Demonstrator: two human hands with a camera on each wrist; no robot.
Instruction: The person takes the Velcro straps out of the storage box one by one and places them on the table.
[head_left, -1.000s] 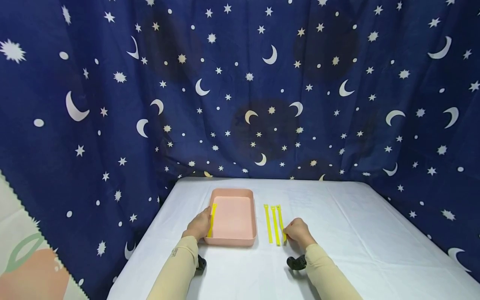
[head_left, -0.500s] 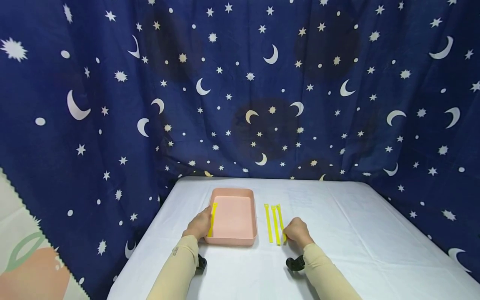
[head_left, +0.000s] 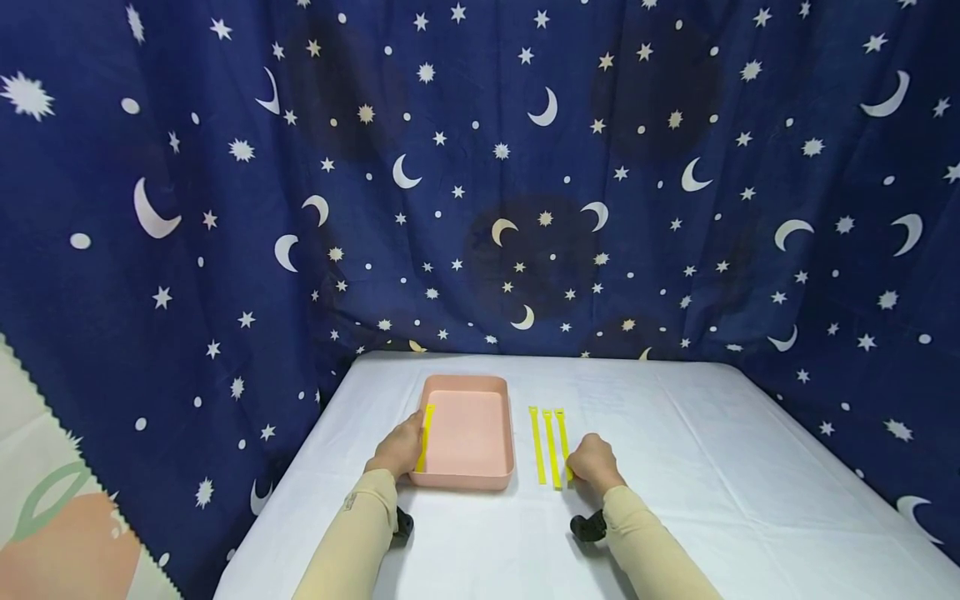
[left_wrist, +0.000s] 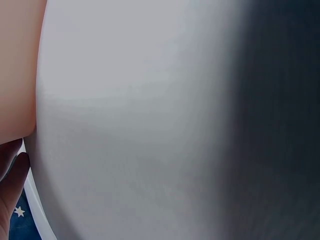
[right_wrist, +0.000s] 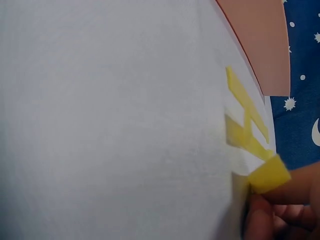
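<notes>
A shallow pink tray [head_left: 465, 482] sits left of centre on the white table. At its left wall is my left hand [head_left: 399, 450], gripping the side; part of that wall and the fingers also show in the left wrist view. One yellow strap [head_left: 425, 437] lies inside along the left wall. Right of the tray, two yellow cable straps, a left one [head_left: 537, 446] and a middle one [head_left: 552, 450], lie side by side. Beside them, my right hand [head_left: 594, 462] pinches the near end of the rightmost yellow cable strap [right_wrist: 270, 175] between thumb and finger.
White cloth covers the table [head_left: 720, 483]. A dark blue curtain [head_left: 480, 208] with moons and stars hangs behind and at both sides. Black wrist mounts, such as the right one [head_left: 588, 527], sit under the sleeves.
The rightmost strap's far end has shifted slightly right, so the strap lies less slanted. My right hand has barely moved. The left hand and tray stay in place.
</notes>
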